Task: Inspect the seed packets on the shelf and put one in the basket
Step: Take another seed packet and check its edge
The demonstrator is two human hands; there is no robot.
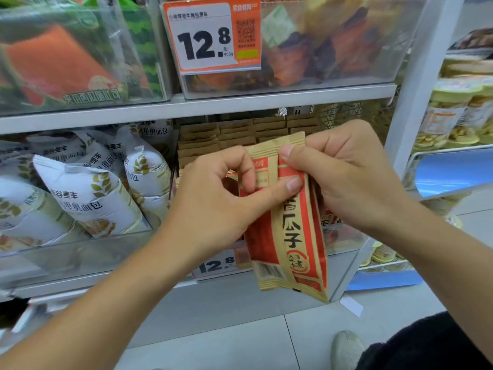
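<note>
Several tan and red seed packets (290,236) are bunched upright in front of the lower shelf bin, their barcoded ends hanging down. My left hand (213,198) pinches the left side of the bunch between thumb and curled fingers. My right hand (354,177) grips the top right of the bunch, thumb on the front packet's upper edge. Behind my hands, rows of the same tan packets (240,134) stand in the clear bin. No basket is in view.
White bread bags (90,193) fill the bin to the left. An orange price tag reading 12.8 (210,36) hangs on the upper bin of dark snack packs. Jars of chips (453,116) stand on the right-hand shelves. My shoe (346,348) rests on the tiled floor.
</note>
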